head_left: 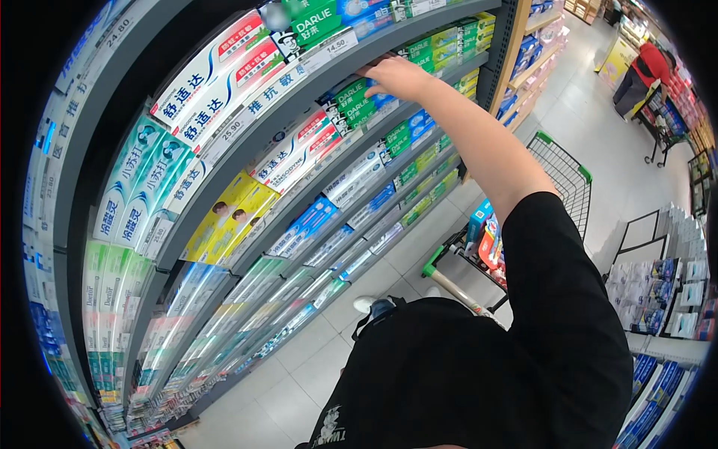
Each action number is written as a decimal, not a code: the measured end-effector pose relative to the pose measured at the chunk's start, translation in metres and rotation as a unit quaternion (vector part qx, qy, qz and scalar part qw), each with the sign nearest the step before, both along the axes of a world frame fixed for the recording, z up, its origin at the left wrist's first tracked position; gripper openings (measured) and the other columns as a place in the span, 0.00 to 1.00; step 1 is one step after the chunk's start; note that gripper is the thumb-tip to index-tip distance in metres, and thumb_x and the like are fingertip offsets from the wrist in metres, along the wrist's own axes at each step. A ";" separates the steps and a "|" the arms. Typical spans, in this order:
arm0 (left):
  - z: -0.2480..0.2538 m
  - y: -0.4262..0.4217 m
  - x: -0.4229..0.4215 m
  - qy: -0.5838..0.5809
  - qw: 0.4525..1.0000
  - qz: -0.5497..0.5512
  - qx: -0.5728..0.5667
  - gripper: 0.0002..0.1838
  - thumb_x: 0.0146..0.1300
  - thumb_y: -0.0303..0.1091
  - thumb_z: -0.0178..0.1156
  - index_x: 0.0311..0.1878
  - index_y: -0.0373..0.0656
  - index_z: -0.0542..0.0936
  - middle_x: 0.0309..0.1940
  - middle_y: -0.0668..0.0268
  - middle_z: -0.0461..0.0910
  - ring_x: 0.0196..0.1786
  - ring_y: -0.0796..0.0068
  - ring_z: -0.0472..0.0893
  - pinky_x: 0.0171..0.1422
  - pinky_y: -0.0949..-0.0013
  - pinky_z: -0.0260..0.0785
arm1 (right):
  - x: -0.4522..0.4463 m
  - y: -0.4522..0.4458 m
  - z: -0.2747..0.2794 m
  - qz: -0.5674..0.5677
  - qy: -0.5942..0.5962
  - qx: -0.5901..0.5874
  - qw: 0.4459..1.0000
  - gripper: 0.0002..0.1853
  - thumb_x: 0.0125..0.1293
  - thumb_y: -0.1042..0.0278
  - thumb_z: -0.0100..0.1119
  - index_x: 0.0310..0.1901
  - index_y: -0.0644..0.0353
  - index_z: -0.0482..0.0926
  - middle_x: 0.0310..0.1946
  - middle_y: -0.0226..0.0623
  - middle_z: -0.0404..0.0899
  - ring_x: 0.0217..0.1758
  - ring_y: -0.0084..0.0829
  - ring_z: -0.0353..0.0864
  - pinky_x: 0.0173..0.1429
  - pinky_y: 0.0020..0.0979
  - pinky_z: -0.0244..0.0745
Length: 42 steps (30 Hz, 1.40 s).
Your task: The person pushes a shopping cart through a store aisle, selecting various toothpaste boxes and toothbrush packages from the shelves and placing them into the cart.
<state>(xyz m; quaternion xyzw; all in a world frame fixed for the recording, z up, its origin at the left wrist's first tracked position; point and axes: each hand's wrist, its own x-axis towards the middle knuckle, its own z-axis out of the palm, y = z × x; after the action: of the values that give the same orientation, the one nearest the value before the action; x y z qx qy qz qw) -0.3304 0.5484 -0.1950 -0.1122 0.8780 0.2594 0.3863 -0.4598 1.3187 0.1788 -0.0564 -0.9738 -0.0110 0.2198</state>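
My right hand (396, 78) reaches into a shelf of boxed toothpaste, just under the shelf edge above. Its fingers look stretched out and the thumb is apart from them; the fingertips are partly hidden in the shelf's shade. Right below the hand lie green Darlie toothpaste boxes (355, 103). I cannot tell whether the hand touches them. To their left are white and red Sensodyne boxes (299, 153), and then yellow boxes (226, 218). Up on the shelf above, larger white and red toothpaste boxes (217, 78) are stacked. My left hand is out of view.
A shopping cart (565, 183) with green corners stands at my right, with colourful packages (490, 243) in it. Farther along the aisle, a person in a red top (652, 66) bends near another cart (662, 123). Stocked racks (651, 295) line the right side.
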 end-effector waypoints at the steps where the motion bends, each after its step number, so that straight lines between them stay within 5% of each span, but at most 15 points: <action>1: 0.000 0.001 0.000 -0.001 1.000 -0.002 0.001 0.40 0.76 0.67 0.53 0.69 0.36 0.71 0.57 0.44 0.85 0.57 0.52 0.87 0.62 0.51 0.77 | 0.004 0.001 -0.001 0.008 0.039 0.016 0.999 0.32 0.71 0.43 0.65 0.71 0.49 0.77 0.65 0.46 0.80 0.69 0.50 0.77 0.74 0.46 0.71; 6: -0.003 0.006 -0.004 -0.006 1.000 -0.009 0.003 0.39 0.76 0.66 0.54 0.69 0.36 0.72 0.57 0.44 0.85 0.58 0.52 0.86 0.62 0.51 0.77 | 0.028 0.029 0.007 -0.018 0.089 0.000 0.996 0.27 0.79 0.42 0.53 0.63 0.57 0.80 0.51 0.48 0.87 0.59 0.51 0.84 0.65 0.50 0.77; 7: -0.004 0.006 -0.003 -0.006 1.000 -0.010 0.002 0.39 0.75 0.66 0.54 0.69 0.36 0.72 0.57 0.44 0.85 0.58 0.52 0.86 0.62 0.51 0.77 | 0.034 0.042 0.007 -0.040 0.069 -0.008 0.997 0.20 0.81 0.51 0.50 0.53 0.59 0.83 0.50 0.47 0.88 0.57 0.52 0.84 0.65 0.50 0.76; 10: -0.004 0.007 -0.005 -0.008 1.000 -0.013 0.001 0.39 0.75 0.66 0.54 0.68 0.36 0.72 0.57 0.44 0.85 0.58 0.52 0.86 0.62 0.51 0.77 | 0.039 0.071 -0.005 -0.062 0.120 0.024 0.991 0.17 0.79 0.58 0.49 0.49 0.60 0.84 0.48 0.47 0.88 0.56 0.51 0.84 0.64 0.51 0.77; 14: -0.004 0.012 -0.008 -0.010 1.000 -0.023 -0.001 0.38 0.75 0.65 0.55 0.68 0.36 0.73 0.57 0.44 0.85 0.58 0.52 0.86 0.63 0.51 0.77 | 0.043 0.078 -0.011 -0.072 0.058 0.003 0.996 0.14 0.77 0.64 0.51 0.52 0.59 0.84 0.50 0.45 0.87 0.59 0.48 0.84 0.66 0.49 0.78; 26: -0.006 0.021 -0.017 -0.010 0.999 -0.051 -0.003 0.36 0.75 0.63 0.57 0.67 0.37 0.75 0.57 0.44 0.85 0.60 0.51 0.86 0.63 0.51 0.76 | 0.043 0.069 0.002 -0.104 0.008 0.013 0.994 0.18 0.80 0.50 0.55 0.58 0.50 0.86 0.53 0.38 0.88 0.59 0.44 0.85 0.62 0.46 0.81; 31: -0.007 0.026 -0.021 -0.011 0.998 -0.063 -0.005 0.36 0.74 0.63 0.57 0.66 0.38 0.76 0.57 0.44 0.85 0.60 0.51 0.85 0.64 0.51 0.76 | 0.043 0.074 -0.013 -0.095 0.057 0.050 0.993 0.17 0.72 0.70 0.57 0.58 0.46 0.87 0.54 0.23 0.88 0.66 0.36 0.78 0.67 0.37 0.81; 40: -0.005 0.030 -0.018 -0.007 0.997 -0.073 0.001 0.34 0.74 0.62 0.59 0.66 0.38 0.77 0.57 0.44 0.85 0.61 0.51 0.85 0.64 0.52 0.76 | 0.049 0.054 -0.011 -0.121 0.055 0.101 0.986 0.28 0.66 0.78 0.60 0.69 0.51 0.79 0.65 0.31 0.82 0.67 0.41 0.77 0.70 0.41 0.76; 42: -0.006 0.028 -0.017 -0.008 0.997 -0.076 0.002 0.34 0.74 0.61 0.59 0.65 0.38 0.78 0.57 0.44 0.85 0.61 0.51 0.85 0.64 0.52 0.76 | 0.065 0.034 -0.021 -0.098 0.188 0.103 0.972 0.29 0.67 0.78 0.58 0.71 0.52 0.76 0.69 0.30 0.79 0.70 0.41 0.75 0.71 0.42 0.75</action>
<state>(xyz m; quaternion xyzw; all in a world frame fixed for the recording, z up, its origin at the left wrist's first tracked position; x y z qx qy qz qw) -0.3473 0.5763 -0.2007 -0.0464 0.8804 0.2296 0.4124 -0.3943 1.3527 0.1582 -0.1293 -0.8987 -0.1219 0.4010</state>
